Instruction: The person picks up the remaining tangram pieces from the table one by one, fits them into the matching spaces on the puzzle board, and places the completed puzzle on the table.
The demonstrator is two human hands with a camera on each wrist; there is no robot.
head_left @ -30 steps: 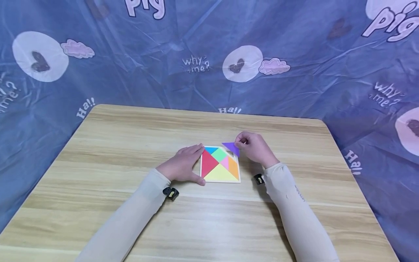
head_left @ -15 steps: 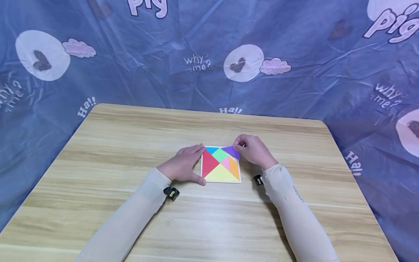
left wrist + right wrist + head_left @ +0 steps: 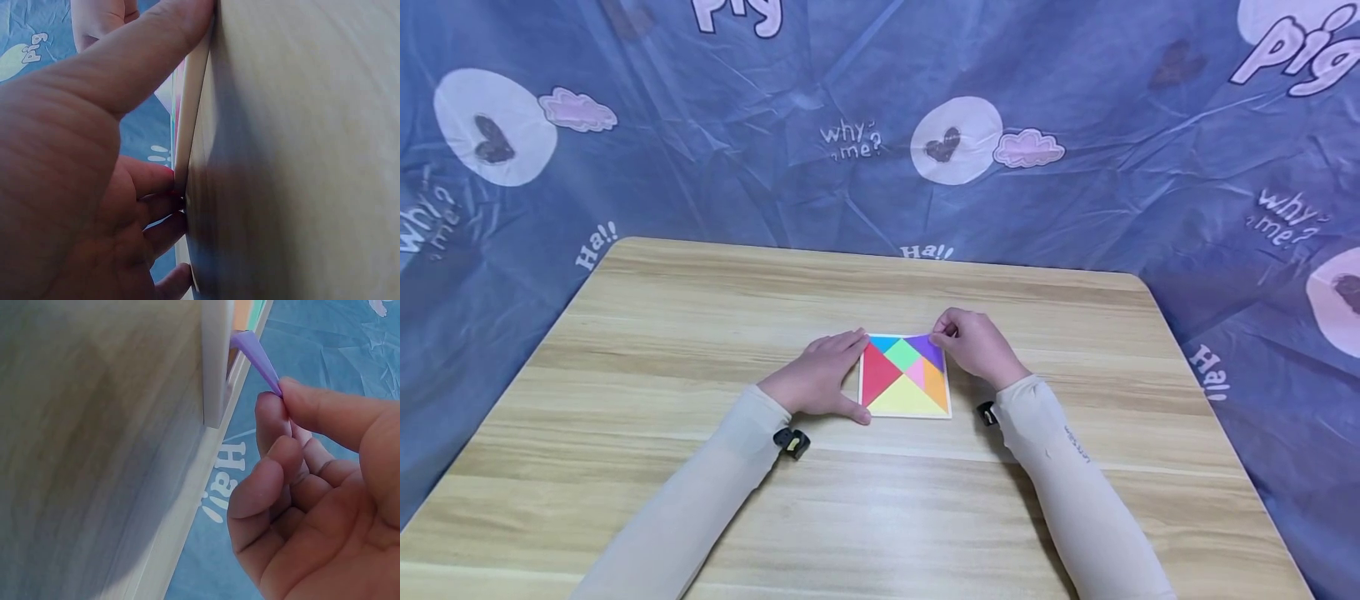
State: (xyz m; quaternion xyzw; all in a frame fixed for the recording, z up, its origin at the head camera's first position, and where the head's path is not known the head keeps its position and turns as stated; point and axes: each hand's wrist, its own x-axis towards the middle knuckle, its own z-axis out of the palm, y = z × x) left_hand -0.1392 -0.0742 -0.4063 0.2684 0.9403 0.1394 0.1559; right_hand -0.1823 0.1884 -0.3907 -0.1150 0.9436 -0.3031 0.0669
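Note:
A square tangram board [image 3: 906, 416] with a pale rim lies on the table, filled with red, blue, green, pink, orange and yellow pieces. At its left edge rests my left hand [image 3: 818, 377], thumb and fingers spread apart; the left wrist view shows fingertips [image 3: 164, 180] touching the rim. Over the far right corner, my right hand [image 3: 976, 343] pinches a purple triangle piece [image 3: 257, 355] between thumb and index finger. That piece is tilted in the right wrist view, its inner end low at the recess and its held corner raised above the rim.
The wooden table [image 3: 880, 508] extends around the board on all sides. Behind it hangs a blue printed cloth [image 3: 737, 150]. A small black device [image 3: 792, 442] sits on the left wrist and another [image 3: 988, 413] on the right.
My right hand has moved slightly toward me and left, bringing the purple triangle from above the board down into its far right corner. The left hand has stayed in place.

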